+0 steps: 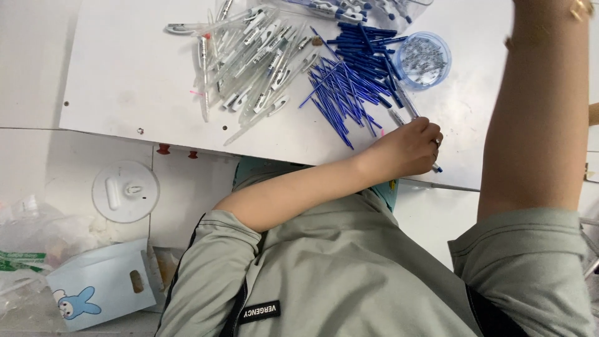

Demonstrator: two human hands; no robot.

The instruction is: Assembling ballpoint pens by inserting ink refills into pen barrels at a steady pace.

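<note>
1. Fingers of my left hand (pixel 412 146) are curled in together, closed on a pen (pixel 407 107) with a clear barrel. Its blue end sticks out under my fist and the rest points up toward the blue tub (pixel 424 60).
2. That round blue tub holds small metal springs, and I place everything else by it. My left hand sits below it, a little to the left, resting on the white board (pixel 125 75).
3. Between the tub and my hand, off to the tub's lower left, lies a fan of thin blue refills (pixel 340 93), some just beside my knuckles.
4. Directly left of the tub is a heap of dark blue pen parts (pixel 365 40), touching the refills.
5. Farther left of the tub, well apart from my hand, lies a loose pile of clear barrels (pixel 256 56) with white clips.
6. My right arm (pixel 540 106) rises to the right of the tub and leaves the top edge at the wrist. That hand is out of sight, so I cannot tell how its fingers stand.
7. Far below and left of the tub, off the board, lie a round clear disc (pixel 125 191) and a pale blue packet (pixel 100 290), printed with what looks like a rabbit.
</note>
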